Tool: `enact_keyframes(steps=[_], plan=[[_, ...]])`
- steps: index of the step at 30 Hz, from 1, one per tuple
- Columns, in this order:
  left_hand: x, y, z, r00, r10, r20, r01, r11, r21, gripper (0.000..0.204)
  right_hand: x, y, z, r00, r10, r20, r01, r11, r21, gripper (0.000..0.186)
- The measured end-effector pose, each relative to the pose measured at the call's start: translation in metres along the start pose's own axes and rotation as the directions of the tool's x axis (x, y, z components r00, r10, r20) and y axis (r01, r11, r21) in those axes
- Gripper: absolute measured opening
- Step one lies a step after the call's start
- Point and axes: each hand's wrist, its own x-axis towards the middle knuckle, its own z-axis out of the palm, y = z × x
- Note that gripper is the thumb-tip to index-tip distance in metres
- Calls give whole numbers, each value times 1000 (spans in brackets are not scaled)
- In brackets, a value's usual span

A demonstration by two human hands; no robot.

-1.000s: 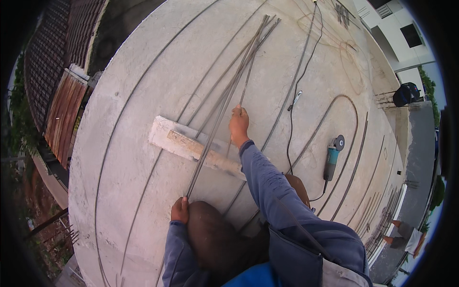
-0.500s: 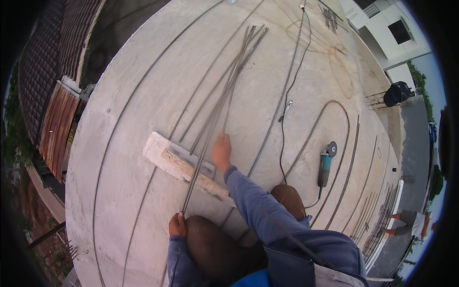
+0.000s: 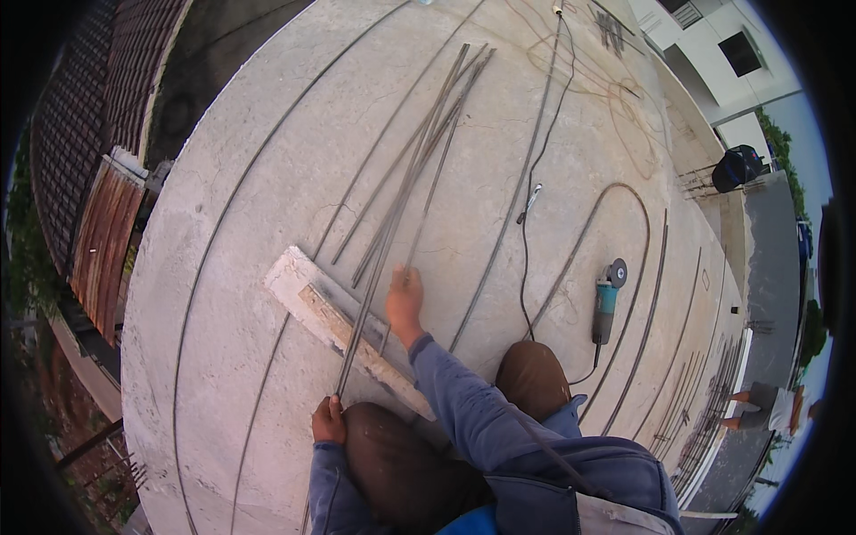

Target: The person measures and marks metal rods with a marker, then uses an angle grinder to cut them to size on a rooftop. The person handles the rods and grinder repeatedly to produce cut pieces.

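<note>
Over the last second the right hand (image 3: 403,303) has drawn nearer along the bundle of steel rods (image 3: 406,192), from the far side of the wooden plank (image 3: 343,330) to its near edge. Its fingers lie spread flat on the rods, pressing rather than closing round them. The left hand (image 3: 327,421) has stayed by the knee, its grip closed on the rods' near ends. The bundle lies across the plank on the concrete slab (image 3: 223,357).

To the right lie an angle grinder (image 3: 608,299) and its cable (image 3: 535,178), with loose curved rods (image 3: 624,205) around.
</note>
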Motion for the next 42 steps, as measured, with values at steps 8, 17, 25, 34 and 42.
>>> enact_keyframes(steps=[8,17,25,34,42], plan=[[0,-10,1,1000,1,4,-1,999,-37,61,-29,-40,16,999,45,14,-47,956,289,45],[1,-3,-1,1000,10,26,-10,1000,-27,60,-49,-42,33,998,51,35,-60,948,312,47],[0,2,-4,999,3,34,-1,998,-58,60,-75,-28,38,998,39,45,-47,983,176,45],[1,-3,-3,999,-36,32,37,998,-43,59,-68,-30,29,948,204,245,-231,969,86,45],[3,-23,2,999,-48,-23,47,998,-31,49,-22,-5,-22,939,77,336,-56,996,-71,67]])
